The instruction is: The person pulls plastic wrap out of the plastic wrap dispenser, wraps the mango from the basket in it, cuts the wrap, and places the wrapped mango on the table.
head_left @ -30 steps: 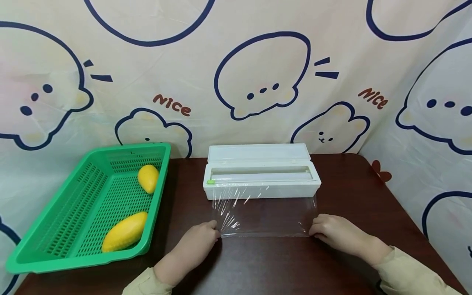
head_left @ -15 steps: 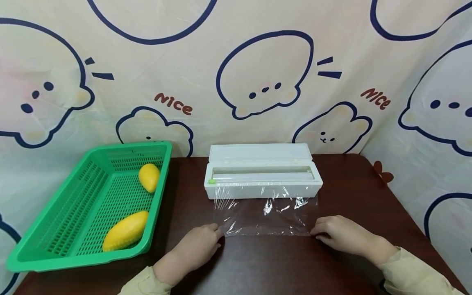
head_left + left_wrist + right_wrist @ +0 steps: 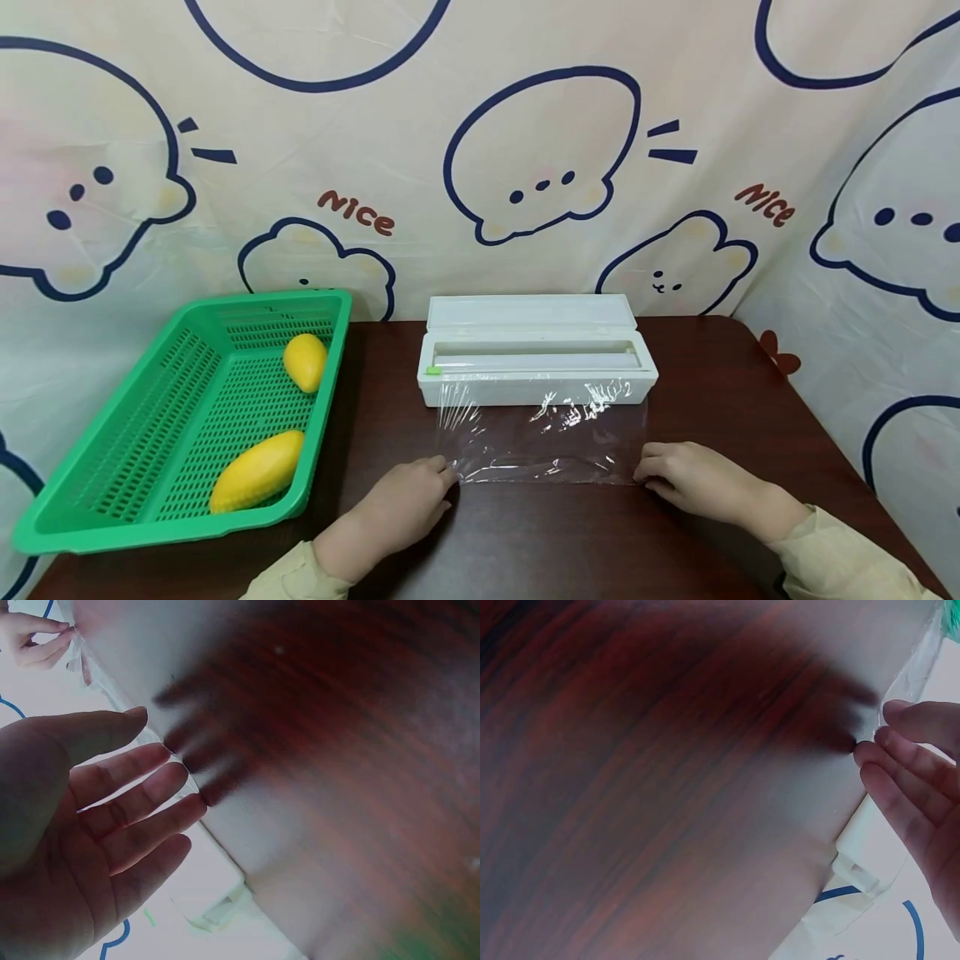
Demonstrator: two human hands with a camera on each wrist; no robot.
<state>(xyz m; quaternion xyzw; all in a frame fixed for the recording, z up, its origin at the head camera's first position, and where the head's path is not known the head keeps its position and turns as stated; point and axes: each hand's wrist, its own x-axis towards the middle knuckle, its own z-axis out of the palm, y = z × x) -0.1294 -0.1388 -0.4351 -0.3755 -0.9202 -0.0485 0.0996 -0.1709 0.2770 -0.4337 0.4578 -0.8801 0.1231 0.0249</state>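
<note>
A sheet of clear plastic wrap runs toward me from a white wrap dispenser, whose lid stands raised at the back. My left hand rests at the wrap's near left corner. In the left wrist view its fingers are nearly straight, tips down at the film's edge, with the thumb apart from them. At the near right corner, my right hand pinches the film's edge between thumb and finger. Its other fingertips touch the dark tabletop in the right wrist view.
On the left stands a green plastic basket holding two yellow fruits, a rounder one and a longer one. A small green slider sits at the dispenser's left end. Behind the brown table hangs a printed curtain.
My left hand's fingers have loosened and lie flatter at the film's corner. The taut film has slackened, with more wrinkles and glints near the dispenser. My right hand stays at its corner.
</note>
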